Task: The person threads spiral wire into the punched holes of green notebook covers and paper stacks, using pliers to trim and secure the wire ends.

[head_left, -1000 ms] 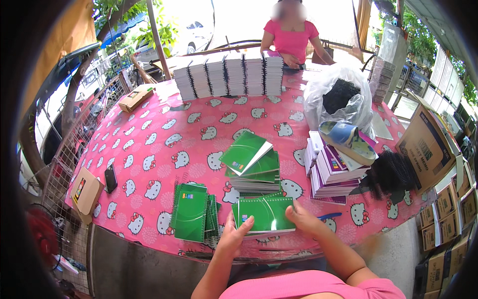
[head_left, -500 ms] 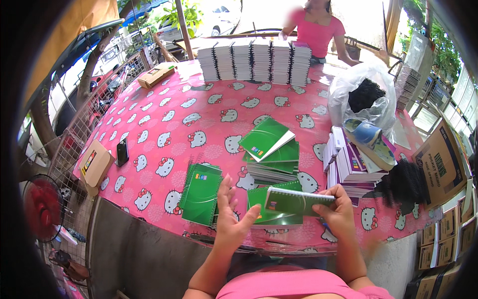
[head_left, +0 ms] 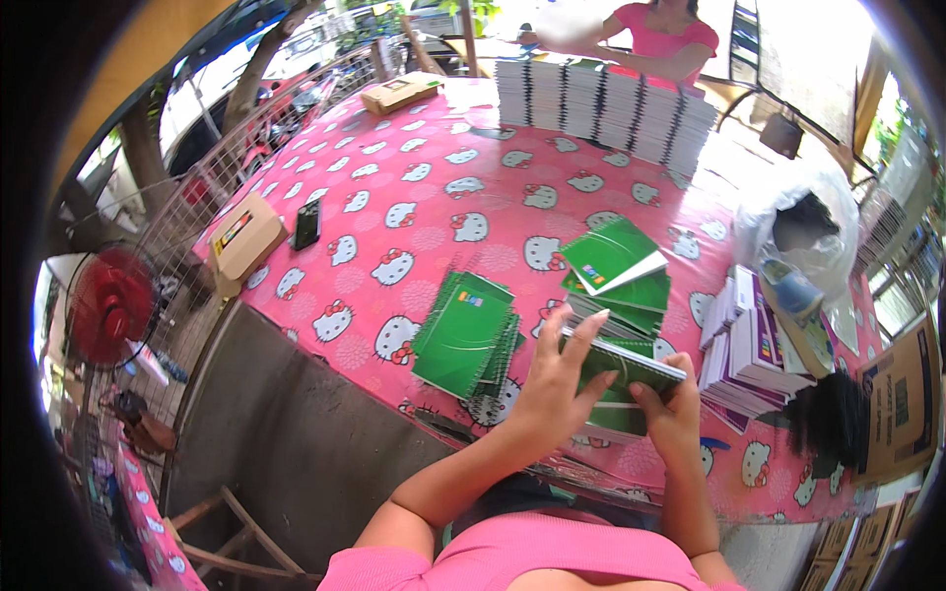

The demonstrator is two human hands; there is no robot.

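Above the table's near edge, a green notebook (head_left: 645,366) is tilted up between my two hands. My left hand (head_left: 562,384) grips its left end, with the fingers behind the top edge and the thumb on the cover. At the other end my right hand (head_left: 672,402) pinches it, thumb in front. More green notebooks (head_left: 619,422) lie partly hidden under my hands. Just beyond sits a fanned pile of green-covered books (head_left: 613,251) showing no coils. To the left rests a pile of green spiral notebooks (head_left: 463,330), black coils along its edges.
Tall stacks of spiral-bound notebooks (head_left: 601,103) stand at the back, near a person in pink (head_left: 665,39). Purple-edged books (head_left: 754,345), a blue sandal (head_left: 791,291), a plastic bag (head_left: 833,231) and black coils (head_left: 826,419) crowd the right. A phone (head_left: 307,225) and cardboard box (head_left: 248,239) lie left.
My left hand, apart from the notebook before, now holds its left end. The notebook has tilted. The whole view has turned, shifting the table's things.
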